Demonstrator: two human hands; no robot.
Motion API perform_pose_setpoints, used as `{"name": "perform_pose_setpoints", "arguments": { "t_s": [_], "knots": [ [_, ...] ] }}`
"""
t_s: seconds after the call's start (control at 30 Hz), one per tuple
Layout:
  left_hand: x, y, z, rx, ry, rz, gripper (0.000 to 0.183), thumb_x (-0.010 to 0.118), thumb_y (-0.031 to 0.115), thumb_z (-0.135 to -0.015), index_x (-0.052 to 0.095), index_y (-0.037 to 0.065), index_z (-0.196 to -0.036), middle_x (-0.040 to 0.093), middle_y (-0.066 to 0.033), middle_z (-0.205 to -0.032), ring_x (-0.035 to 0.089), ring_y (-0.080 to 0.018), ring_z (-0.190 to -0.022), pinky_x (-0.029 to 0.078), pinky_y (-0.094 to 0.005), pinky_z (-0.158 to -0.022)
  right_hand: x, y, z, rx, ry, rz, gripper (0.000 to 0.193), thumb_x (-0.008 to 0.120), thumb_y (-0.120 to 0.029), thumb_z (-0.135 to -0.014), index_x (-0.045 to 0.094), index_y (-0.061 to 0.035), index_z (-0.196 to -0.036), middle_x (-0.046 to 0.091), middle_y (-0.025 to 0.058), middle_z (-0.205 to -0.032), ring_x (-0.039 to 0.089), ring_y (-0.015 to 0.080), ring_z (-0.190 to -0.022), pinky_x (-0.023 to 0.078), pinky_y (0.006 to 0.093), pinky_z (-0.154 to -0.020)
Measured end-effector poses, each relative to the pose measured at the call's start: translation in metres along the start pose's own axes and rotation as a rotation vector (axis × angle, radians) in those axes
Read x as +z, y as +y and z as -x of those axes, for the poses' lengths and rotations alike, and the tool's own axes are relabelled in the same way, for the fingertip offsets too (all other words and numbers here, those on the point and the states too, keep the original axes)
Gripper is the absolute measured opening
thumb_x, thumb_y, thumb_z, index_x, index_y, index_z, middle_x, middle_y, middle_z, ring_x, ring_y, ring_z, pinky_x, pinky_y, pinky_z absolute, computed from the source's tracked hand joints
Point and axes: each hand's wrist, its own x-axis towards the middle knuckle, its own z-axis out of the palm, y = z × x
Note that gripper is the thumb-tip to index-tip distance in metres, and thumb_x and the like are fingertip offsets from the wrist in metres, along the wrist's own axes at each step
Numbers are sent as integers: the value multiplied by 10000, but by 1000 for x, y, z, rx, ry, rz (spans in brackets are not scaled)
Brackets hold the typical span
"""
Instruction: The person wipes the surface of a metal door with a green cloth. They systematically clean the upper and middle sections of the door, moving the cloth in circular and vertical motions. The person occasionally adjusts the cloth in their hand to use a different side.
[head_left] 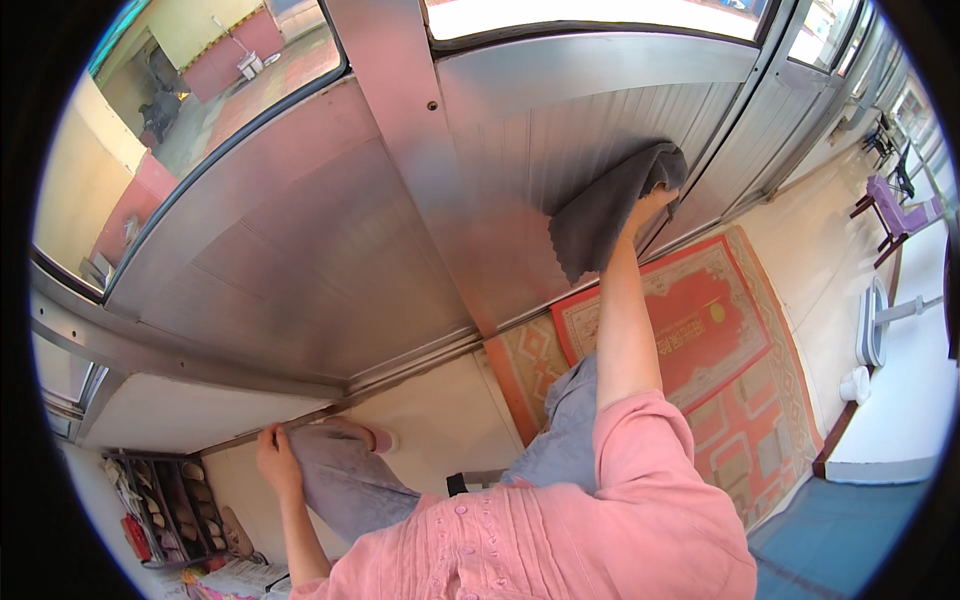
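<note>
My right hand (652,206) holds a dark grey cloth (606,206) against the ribbed metal door panel (500,160), near that panel's right edge. The cloth drapes down to the left of the hand and hides part of the fingers. At the lower left, my left hand (277,462) rests beside my bent knee (325,455), its fingers curled in, with nothing visible in them. A smoother metal panel (300,220) stands left of the upright frame post (385,110).
Below the door lie a red mat (690,310) and a patterned rug (770,440). A shoe rack (165,505) with footwear stands at the lower left. To the right are a purple chair (890,212) and a blue-covered surface (850,530). Window panes (230,110) sit above the panels.
</note>
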Motion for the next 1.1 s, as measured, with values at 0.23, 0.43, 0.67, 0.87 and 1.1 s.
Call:
{"name": "perform_pose_setpoints", "arguments": {
  "t_s": [0.23, 0.43, 0.67, 0.87, 1.1],
  "knots": [
    [4, -17, -1, 11, -1, -55, 231, 579, 183, -1002, 707, 3, -1070, 696, -149, -1056, 668, -335, -989, 512, -407, -884, 53, -66, 31, -620, -317, 434, 302, 496, 27, -955, 439, 88, -1245, 442, 200, -1247, 494, 354, -1155, 347, 360, -1065],
    [10, -7, -7, 13, -27, -87, 239, 581, 191, -1000, 712, 4, -1071, 698, -156, -1061, 669, -347, -998, 514, -414, -887, 34, -42, -118, -842, -140, 473, 302, 591, -125, -967, 597, 80, -1189, 491, 229, -1242, 530, 362, -1126, 405, 426, -1004],
    [12, -13, -15, 5, -19, -143, 242, 578, 203, -998, 721, 23, -1075, 700, -153, -1066, 671, -348, -998, 516, -418, -885, -64, 47, -120, -483, 57, 756, 359, 582, -235, -994, 631, 67, -1183, 536, 259, -1198, 536, 400, -1120, 421, 442, -975],
    [8, -6, -6, 1, -43, -162, 242, 571, 213, -1001, 720, 31, -1058, 700, -144, -1059, 672, -341, -985, 518, -414, -872, 8, -35, -91, -478, -58, 540, 368, 553, -228, -1013, 605, 95, -1183, 572, 258, -1197, 533, 390, -1187, 393, 433, -1045],
    [15, -3, -9, 27, -36, -129, 244, 570, 205, -1002, 708, 10, -1051, 685, -147, -1046, 657, -345, -980, 512, -416, -868, 71, -111, -85, -470, -95, 391, 445, 520, -338, -1040, 597, 69, -1203, 552, 190, -1267, 587, 368, -1147, 422, 383, -1007]
  ]
}}
